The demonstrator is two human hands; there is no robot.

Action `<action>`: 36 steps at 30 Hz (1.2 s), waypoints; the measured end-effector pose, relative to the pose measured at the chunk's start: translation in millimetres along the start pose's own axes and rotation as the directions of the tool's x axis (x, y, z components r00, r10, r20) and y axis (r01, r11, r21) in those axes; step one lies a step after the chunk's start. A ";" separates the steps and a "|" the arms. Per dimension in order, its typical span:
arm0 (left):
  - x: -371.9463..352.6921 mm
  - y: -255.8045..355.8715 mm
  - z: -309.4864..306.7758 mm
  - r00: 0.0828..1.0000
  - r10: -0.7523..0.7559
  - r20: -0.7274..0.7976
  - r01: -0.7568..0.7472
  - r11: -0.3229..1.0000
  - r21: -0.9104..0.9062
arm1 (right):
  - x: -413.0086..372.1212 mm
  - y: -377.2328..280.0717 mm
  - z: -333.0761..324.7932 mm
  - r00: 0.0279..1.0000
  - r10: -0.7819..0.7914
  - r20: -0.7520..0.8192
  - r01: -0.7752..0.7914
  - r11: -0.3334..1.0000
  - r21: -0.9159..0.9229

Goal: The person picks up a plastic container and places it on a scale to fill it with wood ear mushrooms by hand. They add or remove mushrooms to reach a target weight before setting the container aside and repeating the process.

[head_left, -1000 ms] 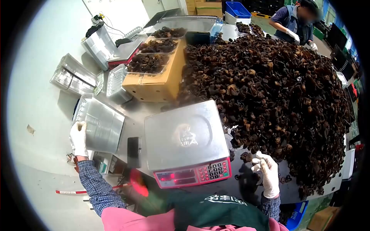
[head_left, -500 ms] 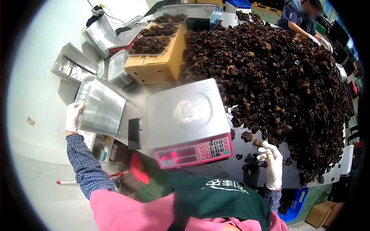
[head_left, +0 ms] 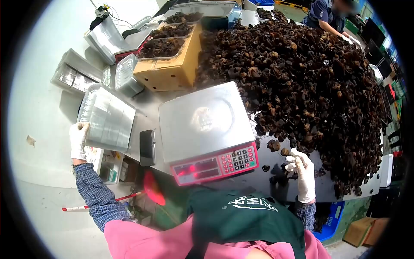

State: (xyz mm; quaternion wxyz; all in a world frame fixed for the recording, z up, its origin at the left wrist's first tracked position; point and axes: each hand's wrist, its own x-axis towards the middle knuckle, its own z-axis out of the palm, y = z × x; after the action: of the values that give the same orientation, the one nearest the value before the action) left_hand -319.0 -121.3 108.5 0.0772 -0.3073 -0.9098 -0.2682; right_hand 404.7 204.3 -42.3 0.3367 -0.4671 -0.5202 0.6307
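My left hand [head_left: 79, 139] grips the edge of a clear, shiny stack of trays [head_left: 110, 116] at left; my right hand [head_left: 303, 172] pinches, I think, a dark wrinkled mushroom [head_left: 285, 152].

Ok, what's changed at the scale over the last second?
The right hand now pinches a fungus piece at the edge of the fungus pile; earlier its fingertips showed none. The left hand stays at the tray stack corner, and the scale is unmoved.

Scale [head_left: 202, 125] sat front and centre, mushroom heap [head_left: 302, 86] right and behind it, phone [head_left: 147, 146] just left, tray stack [head_left: 108, 118] further left, carton [head_left: 168, 71] behind.
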 end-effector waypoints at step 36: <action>-179.3 248.5 187.8 0.647 0.727 0.230 -0.702 0.686 -0.193 | -54.2 7.0 -61.8 0.910 -0.039 -0.413 -0.035 0.985 -0.171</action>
State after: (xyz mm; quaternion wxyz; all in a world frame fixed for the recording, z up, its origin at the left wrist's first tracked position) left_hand -21.9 52.2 4.8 0.0298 -0.6793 -0.7034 -0.2071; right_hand 481.5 174.4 -37.6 0.3979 -0.6174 -0.4907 0.4687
